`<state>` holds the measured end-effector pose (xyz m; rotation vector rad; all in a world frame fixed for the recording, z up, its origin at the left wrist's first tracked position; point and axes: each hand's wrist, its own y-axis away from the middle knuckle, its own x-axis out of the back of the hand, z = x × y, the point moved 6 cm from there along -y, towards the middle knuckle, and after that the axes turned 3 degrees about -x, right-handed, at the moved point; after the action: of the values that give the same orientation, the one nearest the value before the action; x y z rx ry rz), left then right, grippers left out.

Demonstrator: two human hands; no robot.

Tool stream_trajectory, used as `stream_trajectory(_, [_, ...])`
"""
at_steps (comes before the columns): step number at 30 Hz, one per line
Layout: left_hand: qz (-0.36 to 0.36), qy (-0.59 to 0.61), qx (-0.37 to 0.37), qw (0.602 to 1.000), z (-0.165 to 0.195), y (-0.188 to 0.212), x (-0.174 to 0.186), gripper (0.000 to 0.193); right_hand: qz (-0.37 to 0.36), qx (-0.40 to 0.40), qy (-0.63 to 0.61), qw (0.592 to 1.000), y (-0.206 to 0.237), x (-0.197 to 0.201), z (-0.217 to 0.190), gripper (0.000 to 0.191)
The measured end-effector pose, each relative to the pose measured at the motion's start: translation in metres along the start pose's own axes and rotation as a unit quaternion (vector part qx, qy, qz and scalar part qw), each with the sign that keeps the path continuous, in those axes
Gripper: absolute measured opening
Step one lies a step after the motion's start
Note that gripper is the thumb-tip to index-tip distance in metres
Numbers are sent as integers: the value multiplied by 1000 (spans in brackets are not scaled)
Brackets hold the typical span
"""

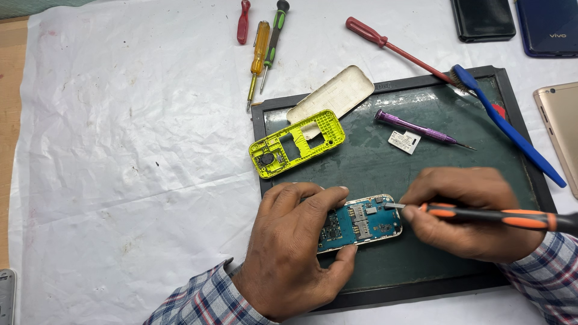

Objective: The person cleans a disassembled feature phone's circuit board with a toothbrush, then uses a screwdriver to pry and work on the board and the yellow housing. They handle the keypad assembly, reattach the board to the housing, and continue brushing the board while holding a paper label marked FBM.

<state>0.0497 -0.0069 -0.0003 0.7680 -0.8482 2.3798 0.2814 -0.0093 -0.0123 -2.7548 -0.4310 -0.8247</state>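
At the near edge of the green mat (385,165), the left hand (295,247) grips the phone board (361,222) while the right hand (469,213) clasps a screwdriver (500,216), tip on a screw, needing steady turning.

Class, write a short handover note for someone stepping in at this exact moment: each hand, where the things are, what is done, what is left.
Left hand: grips the opened phone against the dark mat.
Right hand: holds an orange-and-black screwdriver, tip on the phone's blue circuit board.
Done: the yellow frame and the pale back cover are off, lying at the mat's upper left.
Nearby: purple screwdriver, blue brush.
Left: the board is still seated in the phone.
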Motion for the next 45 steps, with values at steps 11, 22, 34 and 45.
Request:
stream_trajectory(11, [50, 60, 30, 997, -4, 2, 3, 64, 165, -40, 53, 984, 10, 21, 9, 8])
stream_trajectory(22, [61, 96, -7, 993, 1, 4, 3, 64, 73, -74, -3, 995, 1, 9, 14, 31])
stream_trajectory(34, [58, 136, 24, 989, -5, 5, 0, 62, -35, -41, 0, 999, -4, -6, 2, 71])
stream_trajectory(45, [60, 203, 41, 977, -3, 4, -3, 44, 10, -69, -60, 996, 8, 3, 25, 47])
